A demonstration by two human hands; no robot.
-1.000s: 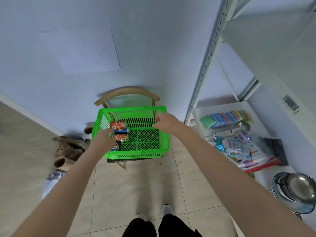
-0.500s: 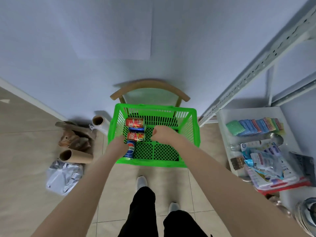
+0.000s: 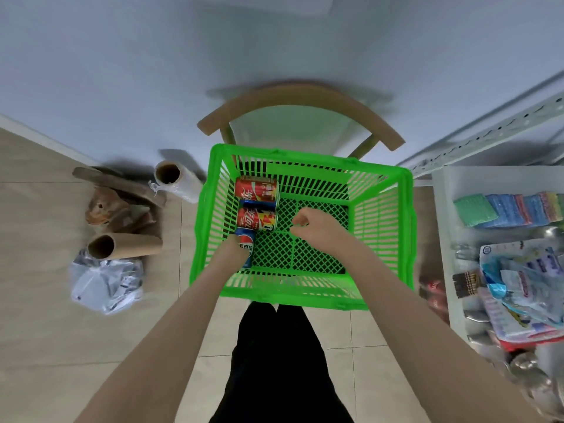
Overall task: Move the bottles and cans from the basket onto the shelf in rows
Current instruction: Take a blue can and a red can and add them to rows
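Head view: basket point(image 3: 381, 227) sits on a chair point(image 3: 300, 97), cans point(image 3: 256, 219) lying in a row along its left wall. Left hand point(image 3: 230, 250) wraps the nearest blue can point(image 3: 247, 243); right hand point(image 3: 309, 222) curled, holding nothing, above bare mesh. Shelf point(image 3: 442, 209) just right, crowded with sponges point(image 3: 512, 209) and packets point(image 3: 518, 285); tubes point(image 3: 128, 247) on floor point(image 3: 91, 346) left.

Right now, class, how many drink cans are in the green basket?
4, lined along the left wall of the basket: far red can, blue can next, second red can, Pepsi can nearest, at the left hand. Others may be hidden.
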